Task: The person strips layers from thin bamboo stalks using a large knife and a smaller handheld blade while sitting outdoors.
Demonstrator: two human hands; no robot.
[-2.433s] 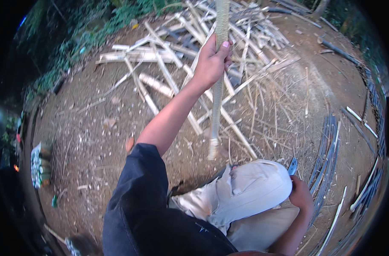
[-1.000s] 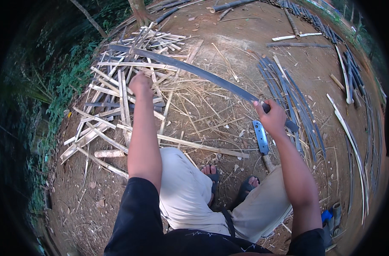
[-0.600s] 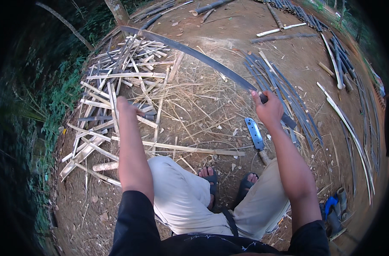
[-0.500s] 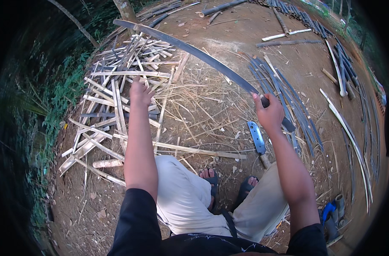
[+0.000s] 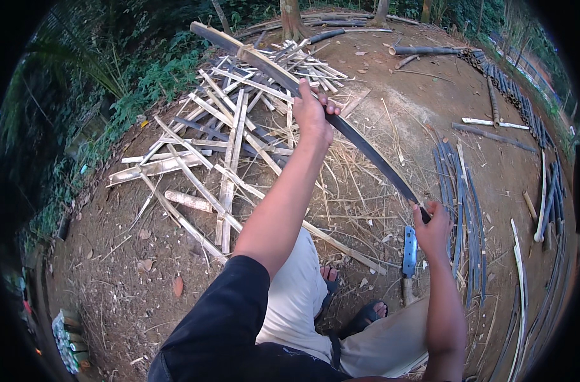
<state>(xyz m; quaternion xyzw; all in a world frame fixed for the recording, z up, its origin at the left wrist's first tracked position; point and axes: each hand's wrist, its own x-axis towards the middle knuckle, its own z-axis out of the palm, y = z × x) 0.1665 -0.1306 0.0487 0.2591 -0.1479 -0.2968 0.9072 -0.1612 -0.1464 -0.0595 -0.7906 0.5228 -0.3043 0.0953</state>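
A long, curved bamboo strip (image 5: 372, 153), dark on its skin side and pale along its split edge, stretches across in front of me from upper left to lower right. My left hand (image 5: 313, 118) is wrapped round its middle portion, thumb pointing up along it. At the near right end, my right hand (image 5: 435, 229) pinches the strip between thumb and fingers. A raised node shows on the far part of the strip. Just below my right hand, a broad-bladed knife (image 5: 409, 251) with a wooden handle lies by my right knee.
A tangled heap of split bamboo (image 5: 239, 127) covers the ground at left, beside a short pale log (image 5: 188, 201). Dark bamboo strips (image 5: 471, 216) lie at right. A row of bamboo poles (image 5: 506, 83) spans the far right. Tree trunks (image 5: 292, 22) stand behind.
My left hand, open and off the strip before, has moved right and closed round it. My right hand still holds the near end. The view has shifted toward the left.
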